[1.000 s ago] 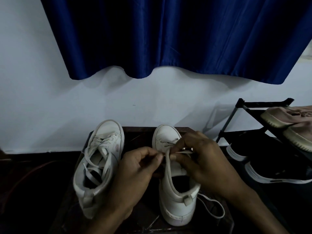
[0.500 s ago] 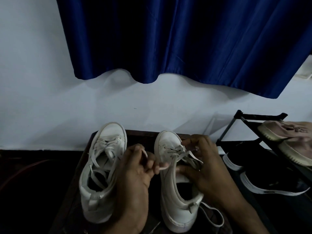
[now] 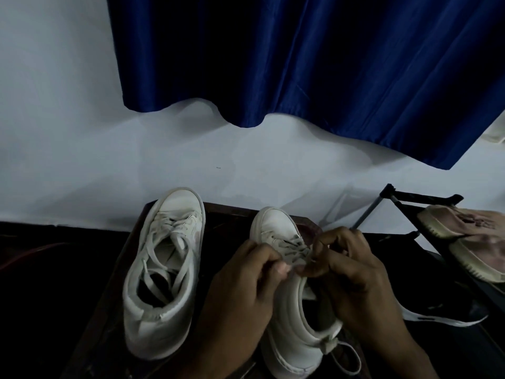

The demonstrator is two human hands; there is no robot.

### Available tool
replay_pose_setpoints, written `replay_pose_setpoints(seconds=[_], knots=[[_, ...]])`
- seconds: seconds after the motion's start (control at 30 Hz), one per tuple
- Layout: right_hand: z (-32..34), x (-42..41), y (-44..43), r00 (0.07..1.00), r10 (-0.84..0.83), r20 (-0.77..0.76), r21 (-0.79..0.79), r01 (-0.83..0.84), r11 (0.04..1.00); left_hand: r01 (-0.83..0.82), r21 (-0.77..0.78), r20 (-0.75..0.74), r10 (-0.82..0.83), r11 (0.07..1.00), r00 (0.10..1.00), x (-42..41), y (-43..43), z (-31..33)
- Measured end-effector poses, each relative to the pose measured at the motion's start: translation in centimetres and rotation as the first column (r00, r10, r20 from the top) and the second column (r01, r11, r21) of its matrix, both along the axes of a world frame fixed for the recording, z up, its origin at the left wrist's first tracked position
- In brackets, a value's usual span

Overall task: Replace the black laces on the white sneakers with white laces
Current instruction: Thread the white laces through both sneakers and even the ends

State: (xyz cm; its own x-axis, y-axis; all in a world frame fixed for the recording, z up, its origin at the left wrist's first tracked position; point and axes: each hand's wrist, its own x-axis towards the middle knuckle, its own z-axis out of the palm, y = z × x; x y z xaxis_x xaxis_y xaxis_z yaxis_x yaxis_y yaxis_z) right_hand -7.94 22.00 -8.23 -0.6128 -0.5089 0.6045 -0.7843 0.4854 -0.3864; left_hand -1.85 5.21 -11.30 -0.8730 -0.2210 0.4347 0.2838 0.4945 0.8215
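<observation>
Two white sneakers stand toes-away on a dark wooden stool point(image 3: 226, 214). The left sneaker point(image 3: 164, 272) carries loose white laces and nobody touches it. Over the right sneaker point(image 3: 295, 324) both hands meet at the throat. My left hand point(image 3: 243, 291) pinches a white lace point(image 3: 293, 248) at its fingertips. Just to the right, my right hand point(image 3: 352, 272) grips the same lace against the eyelets. A loose end of the lace point(image 3: 349, 359) loops behind the heel. No black lace is visible.
A black shoe rack point(image 3: 420, 199) stands at the right, holding pink sneakers point(image 3: 470, 231) above and a black sneaker with a white sole point(image 3: 448, 313) below. A blue curtain point(image 3: 300, 64) hangs over the white wall behind. The floor to the left is dark.
Both hands have shifted along the right sneaker's lacing and come together at its throat; the lace that was stretched between them now lies drawn close over the eyelets. The left sneaker has not moved.
</observation>
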Motion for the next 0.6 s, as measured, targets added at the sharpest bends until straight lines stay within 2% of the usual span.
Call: replay_pose_setpoints(seconds=[0.03,0.07,0.1,0.13,0.17,0.2,0.27,0.3,0.33,0.37,0.4,0.43,0.47,0.5,0.53,0.6], knots=[[0.0,0.0,0.1,1.0,-0.01,-0.005,-0.004,0.01,1.0,-0.037,0.238,0.026,0.032,0.97,0.999,0.0,0.1,0.6],[0.0,-0.1,0.2,1.0,-0.019,-0.01,-0.01,0.019,1.0,-0.063,0.506,0.061,0.037,0.86,0.997,0.0,0.0,1.5],[0.1,-0.1,0.3,1.0,-0.028,-0.015,-0.017,0.028,0.999,-0.056,0.733,0.055,0.024,0.678,0.998,-0.2,-0.4,2.4],[0.1,-0.1,0.3,0.999,-0.034,-0.015,-0.022,0.033,0.999,-0.025,0.867,0.019,0.018,0.497,1.0,-0.3,-1.1,3.4],[0.1,-0.1,0.4,0.999,-0.038,-0.012,-0.024,0.038,0.999,0.029,0.932,-0.035,0.01,0.362,0.999,-0.3,-2.0,4.4],[0.1,-0.2,0.3,0.999,-0.04,-0.008,-0.024,0.04,0.999,0.091,0.959,-0.091,-0.012,0.269,0.996,-0.2,-2.8,5.0],[0.1,-0.2,0.1,0.999,-0.033,-0.001,-0.02,0.033,0.999,0.19,0.966,-0.179,-0.078,0.175,0.981,0.2,-3.9,5.8],[0.1,-0.1,0.0,1.0,-0.025,0.001,-0.017,0.025,1.0,0.193,0.963,-0.175,-0.107,0.19,0.979,0.4,-4.1,5.9],[0.0,-0.1,-0.2,1.0,-0.018,0.0,-0.014,0.018,1.0,0.175,0.942,-0.14,-0.136,0.287,0.981,0.5,-3.9,5.5],[0.0,-0.1,-0.2,1.0,-0.012,0.002,-0.016,0.012,1.0,0.158,0.857,-0.095,-0.15,0.49,0.984,0.7,-3.4,5.1],[0.0,0.0,-0.4,1.0,-0.007,0.007,-0.021,0.007,1.0,0.149,0.652,-0.048,-0.155,0.744,0.987,0.7,-2.7,4.5],[0.0,0.0,-0.5,1.0,-0.002,0.011,-0.026,0.002,1.0,0.127,0.342,0.012,-0.14,0.931,0.99,0.8,-2.0,3.8],[0.0,0.1,-0.6,1.0,0.004,0.01,-0.027,-0.004,1.0,0.08,-0.016,0.052,-0.079,0.997,0.996,0.9,-1.4,2.9],[0.0,0.1,-0.7,1.0,0.01,0.005,-0.026,-0.009,1.0,0.026,-0.229,0.072,-0.009,0.973,0.997,1.2,-1.0,2.4],[0.0,0.1,-0.7,1.0,0.015,0.003,-0.026,-0.015,1.0,-0.019,-0.31,0.059,0.039,0.951,0.997,1.2,-1.0,1.8],[-0.1,0.0,-0.7,1.0,0.026,0.012,-0.024,-0.026,0.999,-0.02,-0.335,0.106,0.059,0.942,0.993,0.9,-1.4,1.3]])
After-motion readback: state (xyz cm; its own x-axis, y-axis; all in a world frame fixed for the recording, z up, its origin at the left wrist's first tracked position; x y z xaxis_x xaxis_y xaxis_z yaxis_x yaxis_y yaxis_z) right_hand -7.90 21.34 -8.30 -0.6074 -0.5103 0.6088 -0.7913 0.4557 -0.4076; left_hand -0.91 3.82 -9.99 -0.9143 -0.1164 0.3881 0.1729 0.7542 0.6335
